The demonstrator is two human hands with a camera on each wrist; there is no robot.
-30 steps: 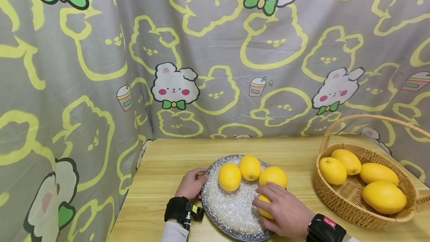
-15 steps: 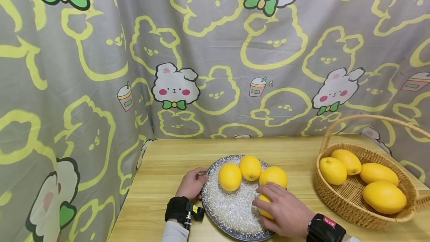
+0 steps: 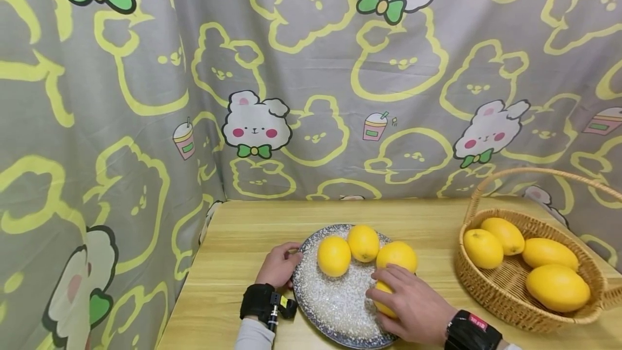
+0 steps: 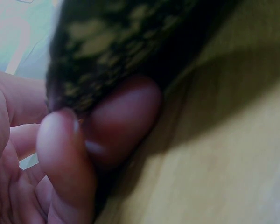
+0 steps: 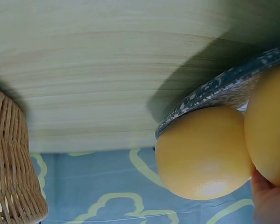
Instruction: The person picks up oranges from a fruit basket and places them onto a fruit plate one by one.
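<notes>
A speckled grey-white plate (image 3: 335,309) with a dark rim lies on the table, near the middle of the head view. My left hand (image 3: 278,266) grips its left edge; in the left wrist view the fingers (image 4: 65,154) curl at the dark rim (image 4: 107,42). Over the plate's right side, my right hand (image 3: 415,304) holds a lemon (image 3: 383,300), partly covered by the fingers. Three more lemons sit along the plate's far side: one at left (image 3: 333,256), one at the back (image 3: 363,243), one at right (image 3: 396,255). The right wrist view shows the held lemon (image 5: 273,126) beside another (image 5: 203,154).
To the right stands a wicker basket (image 3: 505,307) with a tall arched handle (image 3: 549,172). Several lemons (image 3: 558,287) lie inside it. Wooden tabletop (image 3: 243,220) surrounds the plate. A grey patterned curtain (image 3: 311,80) hangs behind the table and along its left side.
The whole head view has shifted very slightly. Both hands, the plate and the lemons keep their places relative to one another.
</notes>
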